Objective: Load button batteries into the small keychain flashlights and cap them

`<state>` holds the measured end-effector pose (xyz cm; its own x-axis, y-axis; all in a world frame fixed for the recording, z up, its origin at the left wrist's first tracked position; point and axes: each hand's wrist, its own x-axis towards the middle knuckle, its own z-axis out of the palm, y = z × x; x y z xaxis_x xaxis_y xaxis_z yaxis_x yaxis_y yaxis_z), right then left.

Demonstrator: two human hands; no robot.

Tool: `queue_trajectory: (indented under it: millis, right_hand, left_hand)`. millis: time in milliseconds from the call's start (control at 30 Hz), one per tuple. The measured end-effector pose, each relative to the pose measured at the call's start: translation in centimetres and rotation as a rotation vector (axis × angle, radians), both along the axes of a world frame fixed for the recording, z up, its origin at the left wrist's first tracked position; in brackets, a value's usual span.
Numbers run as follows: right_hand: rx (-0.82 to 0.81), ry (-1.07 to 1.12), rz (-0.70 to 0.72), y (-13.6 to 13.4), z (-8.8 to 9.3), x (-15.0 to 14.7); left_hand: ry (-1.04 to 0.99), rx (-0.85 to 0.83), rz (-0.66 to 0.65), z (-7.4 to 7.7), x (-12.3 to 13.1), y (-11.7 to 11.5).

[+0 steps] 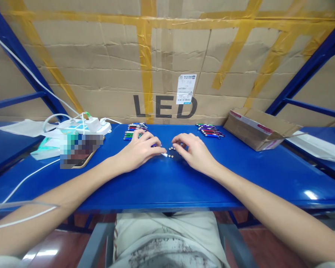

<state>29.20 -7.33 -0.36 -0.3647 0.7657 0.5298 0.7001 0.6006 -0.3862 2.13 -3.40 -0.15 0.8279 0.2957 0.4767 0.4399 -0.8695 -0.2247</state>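
Head view: round metal cells [171, 151] beside right hand [194, 153], glossy blue tabletop [167, 186].

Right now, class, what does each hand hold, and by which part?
The left hand pinches a small torch by its body, pale tip out. The right hand touches small round cells; a grip cannot be told.

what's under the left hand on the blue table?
A slim item with a white tip pokes out from under the fingers of the left hand. Its body is covered by those fingers. Small round silvery pieces lie beside it, near the right hand.
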Motion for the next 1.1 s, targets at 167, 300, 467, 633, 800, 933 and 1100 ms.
queue_trajectory:
  millis: [167,300,467,633,800,933,1100]
  right_hand:
    - [-0.018,-0.202,0.032,0.0,-0.1,0.3]
    - [-0.052,-0.307,0.028,0.0,-0.2,0.3]
    - [-0.119,-0.325,0.083,-0.1,0.2,0.4]
    - [-0.135,-0.358,0.22,-0.3,0.5,0.9]
    - [-0.148,-0.375,0.246,-0.1,0.4,0.9]
    - [-0.175,-0.358,0.259,-0.2,0.6,0.8]
    - [-0.294,-0.309,0.287,-0.4,1.1,0.7]
  left_hand:
    - [0.13,0.102,-0.002,-0.2,0.1,-0.3]
    - [0.112,0.168,-0.023,0.5,0.4,-1.0]
    - [0.091,0.129,0.005,0.5,0.1,-0.5]
    - [-0.047,-0.156,0.048,0.2,-0.5,0.5]
    - [-0.127,-0.361,0.057,0.3,-0.5,0.5]
    - [-0.157,-0.455,0.051,0.3,-0.3,0.3]
    - [-0.198,-0.511,0.039,0.3,-0.1,0.1]
